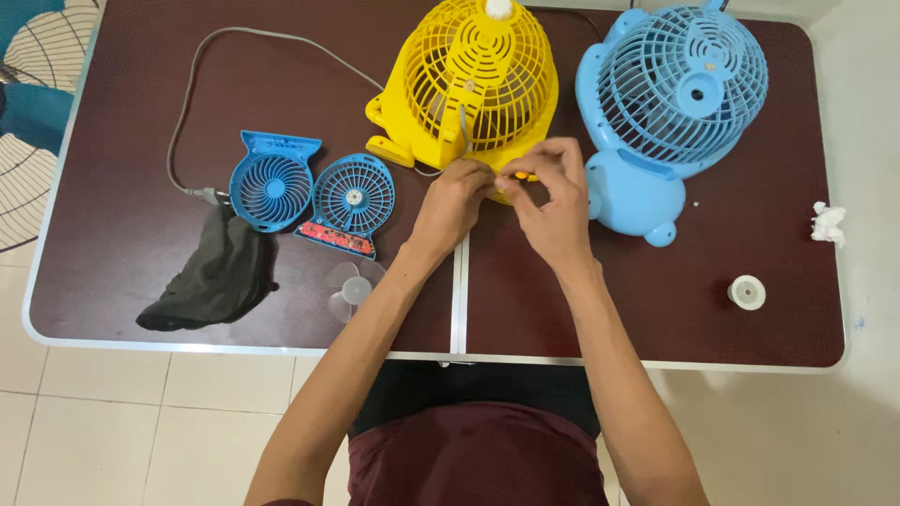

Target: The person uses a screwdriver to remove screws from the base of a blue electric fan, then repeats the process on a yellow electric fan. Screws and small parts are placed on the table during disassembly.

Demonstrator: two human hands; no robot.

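A yellow table fan [478, 80] lies on the dark brown table [712, 309], its cage facing up. My left hand [453, 199] and my right hand [551, 201] meet at the fan's near edge. Between their fingertips is a small orange and yellow part [518, 175], pinched by my right hand; my left fingers touch the fan's rim beside it. What the small part is cannot be made out.
A blue table fan [670, 103] lies to the right. On the left lie a small blue fan housing [272, 183], a blue grille with a red circuit board [349, 201], a clear fan blade [354, 289], a dark cloth [216, 276] and a grey cable [192, 84]. A white cap [746, 292] and a crumpled tissue [829, 223] rest at the right.
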